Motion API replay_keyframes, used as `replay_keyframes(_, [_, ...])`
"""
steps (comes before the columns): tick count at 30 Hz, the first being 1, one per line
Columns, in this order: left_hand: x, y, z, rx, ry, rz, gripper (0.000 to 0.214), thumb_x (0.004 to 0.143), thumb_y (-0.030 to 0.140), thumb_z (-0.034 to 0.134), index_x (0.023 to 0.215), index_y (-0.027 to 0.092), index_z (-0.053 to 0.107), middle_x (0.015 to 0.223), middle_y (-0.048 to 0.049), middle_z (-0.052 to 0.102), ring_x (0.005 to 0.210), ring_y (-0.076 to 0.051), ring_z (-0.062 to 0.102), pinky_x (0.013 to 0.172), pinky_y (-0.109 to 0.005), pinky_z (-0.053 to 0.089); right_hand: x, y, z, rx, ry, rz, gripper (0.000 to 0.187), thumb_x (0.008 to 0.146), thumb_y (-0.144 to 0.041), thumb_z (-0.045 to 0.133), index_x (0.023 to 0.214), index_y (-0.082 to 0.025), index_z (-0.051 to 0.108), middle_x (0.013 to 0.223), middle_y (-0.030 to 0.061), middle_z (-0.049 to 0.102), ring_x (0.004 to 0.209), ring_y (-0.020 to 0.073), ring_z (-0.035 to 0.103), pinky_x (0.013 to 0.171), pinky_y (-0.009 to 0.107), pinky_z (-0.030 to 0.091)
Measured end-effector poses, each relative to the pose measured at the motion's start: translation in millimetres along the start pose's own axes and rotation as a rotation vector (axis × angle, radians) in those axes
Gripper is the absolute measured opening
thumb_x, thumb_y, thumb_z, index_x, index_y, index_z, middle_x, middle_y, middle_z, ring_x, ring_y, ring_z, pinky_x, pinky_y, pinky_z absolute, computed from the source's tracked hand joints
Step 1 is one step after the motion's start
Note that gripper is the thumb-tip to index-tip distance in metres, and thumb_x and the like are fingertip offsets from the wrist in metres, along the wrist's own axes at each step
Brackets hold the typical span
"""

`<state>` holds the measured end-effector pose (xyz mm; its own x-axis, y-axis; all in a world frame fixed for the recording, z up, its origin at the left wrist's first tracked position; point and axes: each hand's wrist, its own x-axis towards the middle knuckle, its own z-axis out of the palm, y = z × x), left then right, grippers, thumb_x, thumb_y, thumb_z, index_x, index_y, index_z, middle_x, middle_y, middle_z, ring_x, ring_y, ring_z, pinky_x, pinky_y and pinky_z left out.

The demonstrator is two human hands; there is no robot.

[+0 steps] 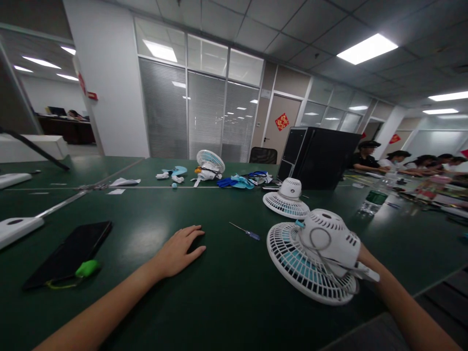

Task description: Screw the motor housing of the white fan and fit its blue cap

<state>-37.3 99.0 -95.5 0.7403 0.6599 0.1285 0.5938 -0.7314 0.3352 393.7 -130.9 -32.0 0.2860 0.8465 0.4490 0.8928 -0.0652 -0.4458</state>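
Note:
My left hand (179,251) lies flat on the green table (226,302), fingers stretched out, holding nothing. A small blue-handled screwdriver (245,231) lies a little to its right. My right hand (363,261) is mostly hidden behind a white fan (314,256) that rests grille-down near the table's front right; the hand is on the fan's motor housing by its cord. Its fingers do not show.
A second white fan (287,197) lies face down just beyond. A black phone (69,253) with a green tag lies at the left. A black computer case (316,156), a third fan (209,165) and loose blue parts sit farther back. Several people sit at the far right.

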Motion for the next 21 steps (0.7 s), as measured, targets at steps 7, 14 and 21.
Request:
replay_keyframes(7, [2.4, -2.2, 2.8, 0.018, -0.002, 0.003, 0.058, 0.095, 0.051, 0.043, 0.14, 0.015, 0.054, 0.154, -0.0143, 0.046, 0.142, -0.031, 0.043, 0.118, -0.051, 0.033, 29.0, -25.4, -18.7, 0.106, -0.037, 0.114, 0.065, 0.089, -0.064, 0.043, 0.139, -0.026, 0.054, 0.14, 0.0135, 0.06, 0.123, 0.0334, 0.06, 0.096, 0.044, 0.052])
replay_keyframes(14, [1.7, -0.7, 1.3, 0.022, 0.001, 0.009, 0.057, 0.095, 0.05, 0.043, 0.138, 0.014, 0.055, 0.152, -0.0153, 0.048, 0.14, -0.032, 0.045, 0.117, -0.053, 0.035, 44.1, -79.8, -19.2, -0.368, -0.354, -0.029, 0.074, 0.07, -0.067, 0.067, 0.122, -0.014, 0.065, 0.121, 0.0191, 0.067, 0.107, 0.0387, 0.062, 0.095, 0.054, 0.045])
replay_keyframes(21, [1.7, -0.6, 1.8, 0.013, 0.02, 0.028, 0.055, 0.095, 0.049, 0.045, 0.137, 0.015, 0.056, 0.152, -0.0153, 0.049, 0.14, -0.032, 0.046, 0.116, -0.052, 0.034, 43.7, -75.5, -23.7, -0.209, -0.319, -0.033, 0.053, 0.063, -0.055, 0.075, 0.104, -0.021, 0.071, 0.107, 0.0093, 0.072, 0.098, 0.0327, 0.065, 0.089, 0.046, 0.048])
